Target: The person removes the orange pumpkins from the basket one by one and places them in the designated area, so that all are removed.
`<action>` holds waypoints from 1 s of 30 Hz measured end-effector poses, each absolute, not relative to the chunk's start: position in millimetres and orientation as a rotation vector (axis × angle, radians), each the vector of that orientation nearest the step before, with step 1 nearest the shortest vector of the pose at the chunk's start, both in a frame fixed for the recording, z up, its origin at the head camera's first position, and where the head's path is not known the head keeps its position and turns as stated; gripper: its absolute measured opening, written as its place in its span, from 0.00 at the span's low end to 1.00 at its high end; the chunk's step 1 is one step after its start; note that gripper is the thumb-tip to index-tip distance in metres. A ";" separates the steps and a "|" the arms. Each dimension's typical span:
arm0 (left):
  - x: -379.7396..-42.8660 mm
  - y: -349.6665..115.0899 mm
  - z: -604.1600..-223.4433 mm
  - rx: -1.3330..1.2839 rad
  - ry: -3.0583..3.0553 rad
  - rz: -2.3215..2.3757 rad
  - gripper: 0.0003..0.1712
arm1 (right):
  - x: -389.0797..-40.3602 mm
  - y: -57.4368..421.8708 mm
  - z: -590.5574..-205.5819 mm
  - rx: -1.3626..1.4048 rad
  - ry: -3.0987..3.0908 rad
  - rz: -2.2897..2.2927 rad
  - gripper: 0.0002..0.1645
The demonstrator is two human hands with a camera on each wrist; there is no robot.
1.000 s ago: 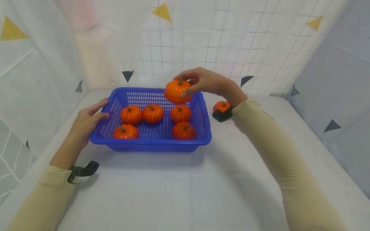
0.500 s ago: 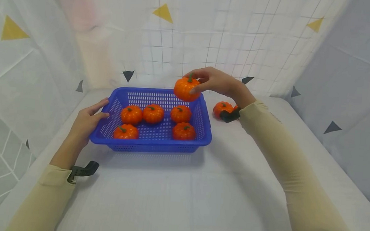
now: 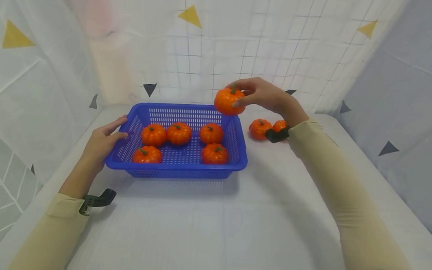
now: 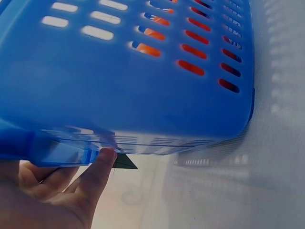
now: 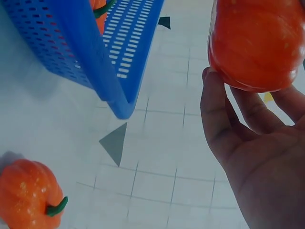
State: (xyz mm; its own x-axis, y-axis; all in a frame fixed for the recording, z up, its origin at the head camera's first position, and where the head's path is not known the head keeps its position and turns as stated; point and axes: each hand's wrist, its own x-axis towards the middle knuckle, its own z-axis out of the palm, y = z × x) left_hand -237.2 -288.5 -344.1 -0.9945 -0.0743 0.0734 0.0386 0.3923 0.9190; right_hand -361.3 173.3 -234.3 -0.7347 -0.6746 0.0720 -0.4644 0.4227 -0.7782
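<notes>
My right hand (image 3: 263,96) holds a small orange toy pumpkin (image 3: 229,102) with a green stem, raised over the right end of a blue plastic basket (image 3: 177,169). In the right wrist view the fingers (image 5: 217,109) press against this pumpkin's (image 5: 259,43) glossy side. At the basket's left end, my left hand (image 3: 100,143) grips the rim, its thumb (image 3: 118,135) on the edge. The left wrist view shows fingers (image 4: 97,174) under the rim, beside the slotted wall (image 4: 119,95). Several more pumpkins, such as one at the back left (image 3: 153,134), sit inside the basket.
Two pumpkins lie on the white table (image 3: 181,231) right of the basket: one close to it (image 3: 260,129), the other (image 3: 279,125) partly behind the right wrist's black camera mount (image 3: 277,135). A white sheet (image 3: 221,41) with grid lines and triangles hangs behind.
My right hand has moved right with the pumpkin, from above the basket's inside to its right rim, bringing the second table pumpkin into sight. The left hand and basket have stayed put.
</notes>
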 end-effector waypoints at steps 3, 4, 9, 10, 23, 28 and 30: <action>-237.0 -288.5 -343.1 0.033 -2.536 -1.670 0.33 | -363.5 179.9 -235.8 -0.962 2.439 -1.220 0.32; -237.3 -288.6 -343.1 0.034 -2.536 -1.671 0.33 | -363.8 181.7 -236.0 -0.956 2.441 -1.225 0.32; -238.7 -289.2 -344.5 0.041 -2.537 -1.664 0.33 | -364.3 187.6 -237.9 -0.934 2.447 -1.241 0.31; -238.7 -289.2 -344.8 0.042 -2.537 -1.663 0.33 | -364.3 188.4 -238.5 -0.930 2.447 -1.240 0.31; -239.5 -288.6 -345.0 0.017 -2.533 -1.650 0.33 | -367.9 211.9 -247.7 -0.810 2.504 -1.257 0.30; -238.2 -288.4 -345.0 0.016 -2.539 -1.648 0.33 | -369.3 221.1 -252.7 -0.765 2.525 -1.266 0.31; -237.4 -288.0 -344.9 0.014 -2.538 -1.649 0.33 | -369.2 225.1 -253.6 -0.751 2.532 -1.273 0.30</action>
State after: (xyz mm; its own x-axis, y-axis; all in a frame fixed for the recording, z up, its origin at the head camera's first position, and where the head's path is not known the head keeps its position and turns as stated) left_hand -237.4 -288.0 -344.9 -0.9934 -0.0698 0.0909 0.0546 0.4084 0.9112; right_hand -369.2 225.1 -253.6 -0.8482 -0.5281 0.0405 -0.3475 0.4971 -0.7951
